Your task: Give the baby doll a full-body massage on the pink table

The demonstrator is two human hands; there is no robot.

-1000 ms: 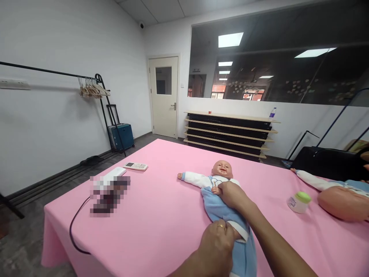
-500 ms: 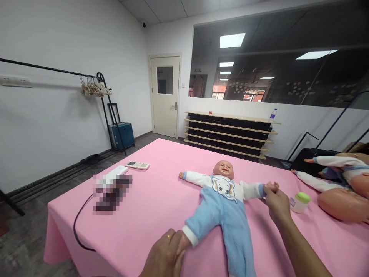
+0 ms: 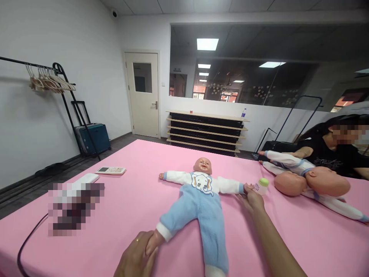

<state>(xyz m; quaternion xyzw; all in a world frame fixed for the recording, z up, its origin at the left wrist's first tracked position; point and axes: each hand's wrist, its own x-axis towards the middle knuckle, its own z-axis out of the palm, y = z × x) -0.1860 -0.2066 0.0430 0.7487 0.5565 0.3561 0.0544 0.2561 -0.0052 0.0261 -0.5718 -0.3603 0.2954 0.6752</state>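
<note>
A baby doll (image 3: 198,196) lies face up on the pink-covered table, arms spread. It wears a white top with an elephant picture and light blue trousers. My left hand (image 3: 137,250), with a ring on one finger, is closed around the doll's bare foot (image 3: 155,240) at the near left. At the doll's outstretched arm on the right, my right hand (image 3: 253,200) grips the doll's hand (image 3: 248,187). Just beyond my right fingers stands a small jar with a green lid (image 3: 262,184).
Two more dolls (image 3: 325,181) lie piled at the right, where a person in a black shirt (image 3: 327,154) sits. A white remote control (image 3: 111,170), a white box-like item (image 3: 83,181) with a black cable (image 3: 25,242) and a blurred-out item lie at left.
My view has turned to the right, so everything sits further left in it. The seated person has come into view. Both hands stay on the doll's foot and hand.
</note>
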